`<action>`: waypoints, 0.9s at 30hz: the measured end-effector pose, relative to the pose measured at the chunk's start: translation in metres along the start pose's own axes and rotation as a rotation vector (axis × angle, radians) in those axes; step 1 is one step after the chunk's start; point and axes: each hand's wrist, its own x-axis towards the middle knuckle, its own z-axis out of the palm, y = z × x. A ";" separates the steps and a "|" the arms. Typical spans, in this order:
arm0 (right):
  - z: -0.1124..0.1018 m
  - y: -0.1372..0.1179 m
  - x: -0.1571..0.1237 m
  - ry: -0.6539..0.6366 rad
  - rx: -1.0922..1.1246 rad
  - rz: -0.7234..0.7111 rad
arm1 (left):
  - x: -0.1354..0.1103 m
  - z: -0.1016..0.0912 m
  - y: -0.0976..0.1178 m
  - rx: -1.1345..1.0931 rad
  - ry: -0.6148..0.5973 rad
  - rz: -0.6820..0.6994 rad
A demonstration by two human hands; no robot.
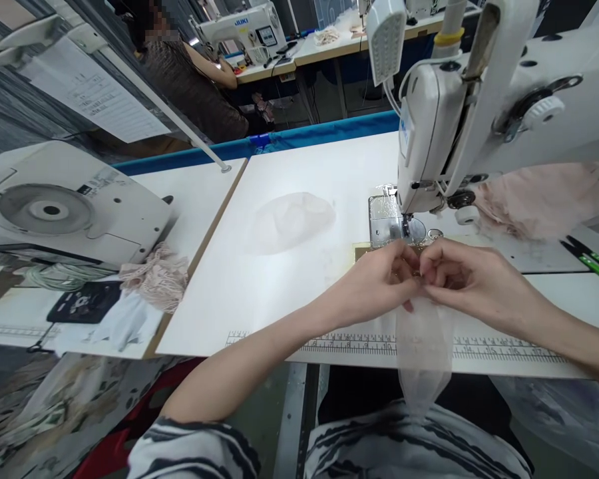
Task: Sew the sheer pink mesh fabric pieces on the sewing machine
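My left hand and my right hand meet fingertip to fingertip just in front of the sewing machine's presser foot. Both pinch the top edge of a sheer, pale strip of fabric, which hangs over the table's front edge towards my lap. The white sewing machine stands directly behind my hands, its metal needle plate just beyond my left fingers. A ruler scale is printed along the table's front edge under my wrists.
A sheer rounded fabric piece lies on the white table left of the machine. Pink fabric is heaped behind the machine arm, green-handled snips at right. Another machine and lace trim sit left. A person works at a far table.
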 end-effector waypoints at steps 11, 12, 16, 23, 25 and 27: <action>0.015 0.013 -0.016 -0.101 0.165 0.220 | -0.003 0.006 -0.001 0.120 0.171 0.064; 0.015 0.011 -0.017 -0.091 0.156 0.211 | -0.002 0.008 -0.001 0.137 0.175 0.056; 0.013 0.004 -0.016 -0.087 0.252 0.263 | 0.000 0.018 -0.003 0.105 0.158 0.041; 0.008 0.008 -0.017 -0.129 0.240 0.255 | 0.000 0.013 -0.015 -0.113 0.057 0.058; 0.003 0.011 -0.019 -0.173 0.252 0.295 | -0.002 0.007 -0.017 -0.131 -0.021 0.041; -0.004 0.012 -0.022 -0.227 0.298 0.344 | -0.003 0.001 -0.018 -0.068 -0.032 0.028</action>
